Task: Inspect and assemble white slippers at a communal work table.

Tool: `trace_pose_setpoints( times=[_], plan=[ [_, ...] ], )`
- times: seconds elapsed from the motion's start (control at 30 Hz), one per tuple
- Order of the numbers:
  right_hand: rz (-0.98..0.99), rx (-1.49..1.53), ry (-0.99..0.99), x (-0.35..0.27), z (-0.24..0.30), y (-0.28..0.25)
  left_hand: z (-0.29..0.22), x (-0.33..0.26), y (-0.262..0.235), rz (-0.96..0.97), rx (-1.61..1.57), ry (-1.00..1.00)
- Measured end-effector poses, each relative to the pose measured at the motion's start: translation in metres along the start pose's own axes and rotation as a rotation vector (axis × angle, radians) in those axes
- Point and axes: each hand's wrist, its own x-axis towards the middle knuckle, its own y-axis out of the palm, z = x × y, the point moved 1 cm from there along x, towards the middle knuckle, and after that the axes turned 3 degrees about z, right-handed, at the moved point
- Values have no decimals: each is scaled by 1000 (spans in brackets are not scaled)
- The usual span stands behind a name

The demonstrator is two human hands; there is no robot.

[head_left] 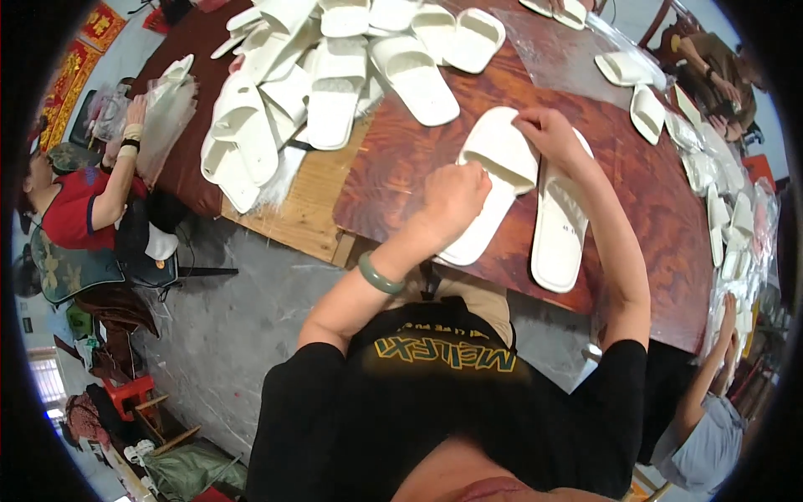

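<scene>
Two white open-toed slippers lie in front of me on the wood-patterned table. My left hand (456, 199) is closed, its curled fingers against the left edge of the strap on the left slipper (485, 219). At that same slipper's toe end, on its right side, my right hand (552, 138) pinches the edge between thumb and fingers. The right slipper (559, 238) lies flat with its heel toward me. My right forearm passes over part of it, and its toe end is partly hidden behind my right hand and wrist.
A heap of white slippers (339, 92) covers the table's far left. More slippers and clear plastic bags (577, 63) lie at the far right and along the right edge. A person in red (84, 205) sits left, handling clear plastic; others work at the right. The table's front edge (519, 289) is close to me.
</scene>
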Motion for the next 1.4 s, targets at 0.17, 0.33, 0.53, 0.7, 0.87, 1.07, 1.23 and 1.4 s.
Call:
trace_pose_setpoints(
  times=[0.17,0.33,0.53,0.7,0.87,1.07,1.23,1.4],
  plan=[
    [148,-28,80,-2,-12,-5,-3,10,29,-71,202,98],
    [136,-7,236,28,12,4,1,8,28,-201,207,176],
    [123,115,243,39,1,13,0,14,27,-210,184,156],
    [176,300,226,37,-20,4,7,14,36,-216,98,184],
    [443,152,-209,40,-30,-12,2,8,28,-243,1,160],
    [529,151,-186,33,-30,-17,6,4,16,-152,-133,120],
    [379,74,-296,16,-50,-20,-5,12,9,-62,-16,223],
    [252,-25,-279,39,-47,4,-5,5,12,-100,122,59]
  ],
)
